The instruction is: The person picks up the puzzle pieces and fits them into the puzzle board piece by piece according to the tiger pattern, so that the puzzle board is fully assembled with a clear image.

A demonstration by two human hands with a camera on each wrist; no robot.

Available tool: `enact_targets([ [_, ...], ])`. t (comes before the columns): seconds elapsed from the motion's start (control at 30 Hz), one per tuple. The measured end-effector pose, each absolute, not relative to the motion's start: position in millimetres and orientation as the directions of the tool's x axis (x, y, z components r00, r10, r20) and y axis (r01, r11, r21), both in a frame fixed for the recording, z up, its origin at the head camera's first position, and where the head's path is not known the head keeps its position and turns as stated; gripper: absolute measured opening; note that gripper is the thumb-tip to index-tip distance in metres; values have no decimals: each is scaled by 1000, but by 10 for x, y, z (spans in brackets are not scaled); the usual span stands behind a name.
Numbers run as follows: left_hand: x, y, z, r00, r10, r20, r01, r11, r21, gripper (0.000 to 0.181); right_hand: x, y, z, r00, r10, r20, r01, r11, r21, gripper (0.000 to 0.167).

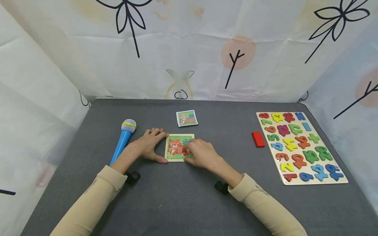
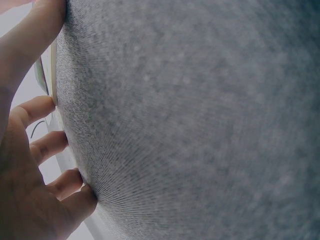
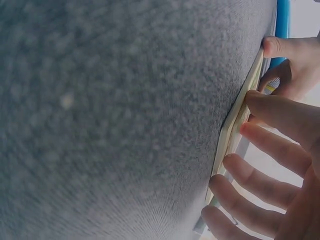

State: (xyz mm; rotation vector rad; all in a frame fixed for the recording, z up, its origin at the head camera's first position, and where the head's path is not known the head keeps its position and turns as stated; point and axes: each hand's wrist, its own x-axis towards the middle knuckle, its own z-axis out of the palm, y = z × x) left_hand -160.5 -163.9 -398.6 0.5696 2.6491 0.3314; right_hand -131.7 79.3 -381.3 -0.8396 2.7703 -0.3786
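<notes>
A small wooden picture puzzle [image 1: 175, 149] with a tiger on a green ground lies flat on the grey table. My left hand [image 1: 150, 146] rests at its left side, thumb at the lower left corner and index fingertip at the upper left. In the left wrist view the fingertips [image 2: 51, 145] touch the tabletop. My right hand [image 1: 203, 152] covers the puzzle's right part, its fingertips on the picture. The right wrist view shows the right thumb [image 3: 275, 110] against the puzzle's near edge and the other fingers spread along it. Beyond the puzzle lies a picture card [image 1: 187, 118] with a similar scene.
Left of my left hand is a blue toy microphone [image 1: 122, 141], partly behind the forearm. On the right lie a red block [image 1: 258, 139] and a wooden board [image 1: 280, 172] with colourful number shapes. A white printed cloth [image 1: 200, 65] hangs behind the table.
</notes>
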Motion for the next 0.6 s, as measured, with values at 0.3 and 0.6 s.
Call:
enact_targets([
  [0.3, -1610, -1649, -3994, -832, 432, -348, 333, 890, 311, 106, -1319, 810, -3837, -833, -538, -130, -479, 818, -320, 21],
  [0.6, -1613, -1640, -3997, -831, 438, -343, 345, 889, 301, 106, -1326, 791, -3830, -850, -504, -153, -441, 840, -317, 17],
])
